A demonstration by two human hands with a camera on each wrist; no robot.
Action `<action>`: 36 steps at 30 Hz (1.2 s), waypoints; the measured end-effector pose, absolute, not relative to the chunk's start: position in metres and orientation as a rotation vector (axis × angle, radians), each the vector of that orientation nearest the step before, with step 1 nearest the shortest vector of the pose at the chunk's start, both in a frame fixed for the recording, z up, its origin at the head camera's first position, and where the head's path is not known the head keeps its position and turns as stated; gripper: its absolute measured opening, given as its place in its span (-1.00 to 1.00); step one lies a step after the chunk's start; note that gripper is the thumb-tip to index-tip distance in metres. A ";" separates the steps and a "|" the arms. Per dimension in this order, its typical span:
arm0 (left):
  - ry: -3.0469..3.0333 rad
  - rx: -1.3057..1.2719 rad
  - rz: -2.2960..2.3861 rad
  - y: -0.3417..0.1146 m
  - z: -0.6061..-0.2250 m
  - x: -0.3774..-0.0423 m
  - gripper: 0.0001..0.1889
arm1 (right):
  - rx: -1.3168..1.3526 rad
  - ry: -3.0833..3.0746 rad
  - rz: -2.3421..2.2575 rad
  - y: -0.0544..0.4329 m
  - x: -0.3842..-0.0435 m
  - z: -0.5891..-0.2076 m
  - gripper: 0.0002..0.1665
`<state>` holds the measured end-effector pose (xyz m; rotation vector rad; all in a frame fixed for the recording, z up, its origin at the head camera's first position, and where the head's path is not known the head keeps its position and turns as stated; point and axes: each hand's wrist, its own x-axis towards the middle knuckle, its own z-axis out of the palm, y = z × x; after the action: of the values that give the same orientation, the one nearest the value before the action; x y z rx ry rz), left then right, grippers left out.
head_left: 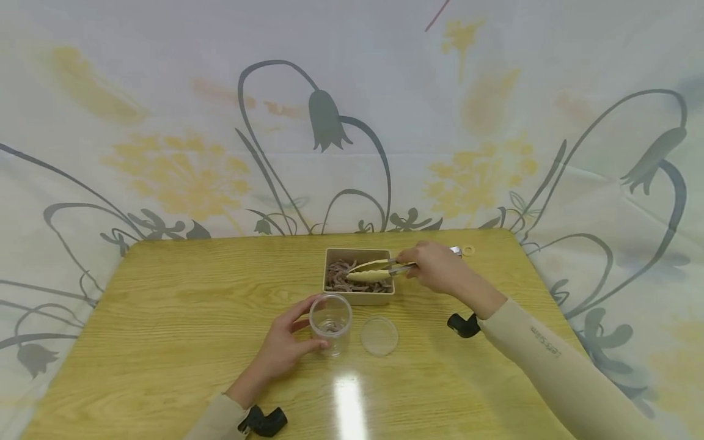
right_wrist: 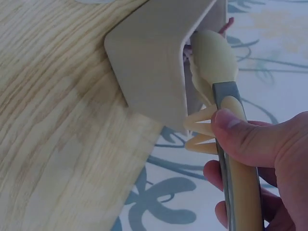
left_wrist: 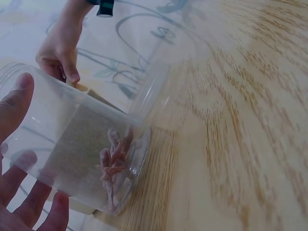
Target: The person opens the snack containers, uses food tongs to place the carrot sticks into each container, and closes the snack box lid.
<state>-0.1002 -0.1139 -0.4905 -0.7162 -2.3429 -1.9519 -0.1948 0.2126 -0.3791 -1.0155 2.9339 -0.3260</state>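
My right hand [head_left: 437, 267] grips a pair of cream-tipped tongs [right_wrist: 236, 159], whose heads reach into a beige rectangular box [head_left: 360, 299]. Brownish-purple dried strips [head_left: 338, 275] lie in that box, around the tong heads. My left hand [head_left: 285, 342] holds a clear plastic jar [head_left: 331, 318], fingers on one side and thumb on the other. The jar stands on the table just in front of the box, its mouth uncovered. In the left wrist view a few reddish dried strips [left_wrist: 114, 156] show at the jar's bottom.
A clear round lid [head_left: 379, 336] lies flat on the wooden table [head_left: 220, 287], right of the jar. A small pale ring [head_left: 468, 250] sits near the back edge, beyond my right hand. Behind the table hangs a flower-patterned cloth [head_left: 352, 171].
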 end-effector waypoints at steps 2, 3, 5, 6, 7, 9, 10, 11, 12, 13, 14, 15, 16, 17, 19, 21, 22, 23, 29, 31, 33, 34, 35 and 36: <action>-2.344 -0.708 -1.951 -0.115 -0.491 -0.101 -0.14 | -1.016 2.950 -0.358 0.217 -0.195 -0.379 -0.63; -2.346 -0.704 -1.949 -0.115 -0.491 -0.101 -0.13 | -1.023 2.954 -0.378 0.218 -0.195 -0.379 -0.62; -2.350 -0.696 -1.953 -0.115 -0.490 -0.101 -0.13 | -1.039 2.959 -0.416 0.222 -0.195 -0.379 -0.61; -2.351 -0.695 -1.955 -0.116 -0.490 -0.101 -0.13 | -1.048 2.962 -0.437 0.223 -0.195 -0.378 -0.61; -2.352 -0.695 -1.959 -0.116 -0.490 -0.101 -0.13 | -1.057 2.962 -0.459 0.225 -0.195 -0.378 -0.61; -2.354 -0.696 -1.963 -0.116 -0.489 -0.101 -0.14 | -1.071 2.964 -0.502 0.227 -0.195 -0.377 -0.61; -2.354 -0.695 -1.966 -0.117 -0.489 -0.101 -0.14 | -1.073 2.964 -0.518 0.228 -0.195 -0.376 -0.61; -2.354 -0.695 -1.965 -0.117 -0.489 -0.101 -0.14 | -1.076 2.964 -0.533 0.229 -0.196 -0.375 -0.62; -2.353 -0.695 -1.964 -0.117 -0.490 -0.101 -0.14 | -1.075 2.967 -0.542 0.229 -0.196 -0.374 -0.62; -2.351 -0.695 -1.962 -0.116 -0.490 -0.102 -0.14 | -1.070 2.971 -0.549 0.230 -0.196 -0.372 -0.62; -2.346 -0.695 -1.963 -0.116 -0.490 -0.102 -0.13 | -1.067 2.977 -0.551 0.230 -0.196 -0.371 -0.61; -2.341 -0.696 -1.964 -0.116 -0.490 -0.102 -0.13 | -1.067 2.979 -0.553 0.231 -0.197 -0.370 -0.61; -2.339 -0.696 -1.964 -0.116 -0.491 -0.102 -0.13 | -1.071 2.983 -0.551 0.231 -0.197 -0.369 -0.62; -2.336 -0.696 -1.962 -0.116 -0.491 -0.102 -0.13 | -1.074 2.989 -0.547 0.231 -0.198 -0.369 -0.61; -2.333 -0.693 -1.965 -0.115 -0.492 -0.102 -0.13 | -1.079 2.990 -0.553 0.230 -0.198 -0.368 -0.61; -2.334 -0.690 -1.965 -0.115 -0.492 -0.102 -0.14 | -1.082 2.983 -0.564 0.230 -0.199 -0.369 -0.61; -2.333 -0.689 -1.964 -0.115 -0.492 -0.102 -0.14 | -1.078 2.978 -0.570 0.230 -0.199 -0.370 -0.61; -2.334 -0.689 -1.964 -0.115 -0.492 -0.102 -0.14 | -1.074 2.975 -0.572 0.230 -0.199 -0.370 -0.62; -2.335 -0.687 -1.960 -0.115 -0.491 -0.101 -0.13 | -1.054 2.973 -0.535 0.232 -0.197 -0.375 -0.63; -2.335 -0.689 -1.958 -0.115 -0.491 -0.101 -0.13 | -1.057 2.981 -0.531 0.233 -0.197 -0.374 -0.63; -2.329 -0.697 -1.962 -0.115 -0.492 -0.101 -0.13 | -1.071 2.988 -0.540 0.235 -0.196 -0.371 -0.62; -2.326 -0.702 -1.963 -0.115 -0.492 -0.102 -0.13 | -1.077 2.988 -0.555 0.236 -0.196 -0.369 -0.61; -2.322 -0.707 -1.965 -0.115 -0.492 -0.102 -0.13 | -1.091 2.990 -0.569 0.237 -0.196 -0.368 -0.60; -2.318 -0.711 -1.967 -0.116 -0.493 -0.102 -0.14 | -1.100 2.989 -0.583 0.238 -0.196 -0.366 -0.59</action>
<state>-0.1018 -0.1156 -0.4927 -0.7108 -2.3182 -1.9667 -0.1959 0.2385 -0.3657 -1.0995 2.9887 -0.5831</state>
